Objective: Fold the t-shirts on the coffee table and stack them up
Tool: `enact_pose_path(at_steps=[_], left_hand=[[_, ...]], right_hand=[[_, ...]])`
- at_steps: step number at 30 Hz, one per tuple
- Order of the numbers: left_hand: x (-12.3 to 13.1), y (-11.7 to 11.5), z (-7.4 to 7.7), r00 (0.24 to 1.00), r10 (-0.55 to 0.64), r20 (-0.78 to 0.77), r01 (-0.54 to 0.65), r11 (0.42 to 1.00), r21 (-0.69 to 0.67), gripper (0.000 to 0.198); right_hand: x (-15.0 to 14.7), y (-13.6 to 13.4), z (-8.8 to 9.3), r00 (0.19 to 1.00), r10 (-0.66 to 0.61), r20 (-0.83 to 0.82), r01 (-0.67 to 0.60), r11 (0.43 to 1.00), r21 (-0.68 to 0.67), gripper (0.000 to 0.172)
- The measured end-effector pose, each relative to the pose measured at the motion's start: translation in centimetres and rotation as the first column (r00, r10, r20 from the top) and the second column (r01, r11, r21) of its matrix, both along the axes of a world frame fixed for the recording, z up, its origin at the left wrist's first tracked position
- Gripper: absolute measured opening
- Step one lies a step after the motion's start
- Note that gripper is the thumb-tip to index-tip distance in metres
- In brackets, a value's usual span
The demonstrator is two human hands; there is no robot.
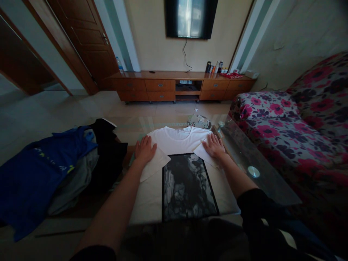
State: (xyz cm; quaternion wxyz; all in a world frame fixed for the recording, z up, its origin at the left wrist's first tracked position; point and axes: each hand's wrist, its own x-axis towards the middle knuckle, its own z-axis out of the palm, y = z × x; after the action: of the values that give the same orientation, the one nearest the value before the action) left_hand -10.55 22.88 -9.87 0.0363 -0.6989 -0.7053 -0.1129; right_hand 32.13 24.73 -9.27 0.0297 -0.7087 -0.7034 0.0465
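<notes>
A white T-shirt point(152, 195) with a dark printed picture point(187, 188) on its front lies spread out before me, its neckline at the far end. Both sleeves are folded inward over the front. My left hand point(146, 148) rests flat on the left sleeve near the shoulder, fingers stretched out. On the opposite shoulder, my right hand point(214, 145) lies flat over the right sleeve with its fingers extended. Neither hand grips the cloth.
The shirt lies on a glass table point(272, 181). At the left is a pile of clothes, with a blue garment point(40, 163) and a black one point(111, 163). A flowered sofa point(293, 134) stands at the right. A wooden cabinet point(160, 85) lines the far wall under a television point(190, 18).
</notes>
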Motion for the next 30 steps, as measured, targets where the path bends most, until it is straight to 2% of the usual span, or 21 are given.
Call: enact_pose_path(at_steps=[3,7,9,11,15,19,23,26,30], left_hand=[[-0.1,-0.7,1.2,1.0,-0.022,0.018,0.022,1.0,-0.011,0.065],[-0.5,-2.6,3.2,0.989,-0.138,0.055,0.146,0.964,-0.221,0.066],[-0.5,-4.3,3.6,0.982,-0.179,0.058,0.188,0.944,-0.272,0.067],[-0.4,-6.5,3.3,0.979,-0.198,0.047,0.204,0.94,-0.275,0.068],[-0.4,-10.1,1.8,0.971,-0.238,0.011,0.236,0.96,-0.153,0.068],[-0.3,-11.2,1.5,0.973,-0.231,0.027,0.233,0.969,-0.085,0.065],[0.6,-12.3,3.3,0.985,-0.159,0.068,0.157,0.987,0.03,0.053],[1.3,-14.0,5.1,0.994,-0.089,0.063,0.08,0.987,0.139,0.047],[1.2,-16.6,6.9,0.996,-0.079,0.047,0.072,0.989,0.13,0.045]], right_hand=[[0.2,-1.1,1.2,0.999,0.04,-0.017,-0.04,0.999,-0.014,0.092],[1.1,-4.0,3.1,0.994,0.113,0.01,-0.112,0.993,-0.03,0.09],[1.4,-6.2,3.1,0.986,0.165,0.029,-0.164,0.986,-0.038,0.087],[1.4,-8.5,2.4,0.979,0.204,0.027,-0.203,0.978,-0.046,0.084],[0.9,-11.4,0.9,0.986,0.164,0.014,-0.164,0.986,0.0,0.081],[0.5,-11.7,1.2,0.989,0.142,0.032,-0.142,0.99,-0.006,0.086],[-0.1,-12.1,2.3,0.99,0.13,0.052,-0.13,0.991,-0.015,0.082],[-0.7,-13.1,2.9,0.995,0.068,0.078,-0.073,0.996,0.055,0.078],[-0.3,-15.3,4.3,0.999,-0.048,0.019,0.045,0.99,0.136,0.081]])
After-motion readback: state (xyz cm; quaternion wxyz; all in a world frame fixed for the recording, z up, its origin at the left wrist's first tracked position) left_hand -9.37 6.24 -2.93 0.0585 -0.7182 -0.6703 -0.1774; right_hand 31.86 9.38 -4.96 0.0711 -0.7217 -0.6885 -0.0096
